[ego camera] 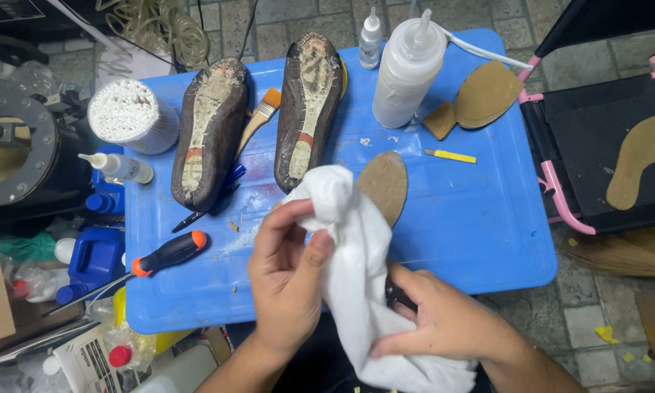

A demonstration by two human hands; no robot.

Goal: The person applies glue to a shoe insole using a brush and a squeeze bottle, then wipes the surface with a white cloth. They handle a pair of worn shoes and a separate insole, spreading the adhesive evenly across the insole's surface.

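A: Where is the white cloth [356, 269] lying?
B: It is running lengthwise between both hands; the left hand [287, 280] is pinching its top end, and the right hand [444, 320] is gripping it lower, over a dark object.

A soft white cloth [356, 255] lies over a bright blue plastic lid [473, 218], beside two dark brown worn shoe soles [211, 131], a black-and-orange-handled screwdriver [169, 253] and a slim yellow utility knife [451, 155].
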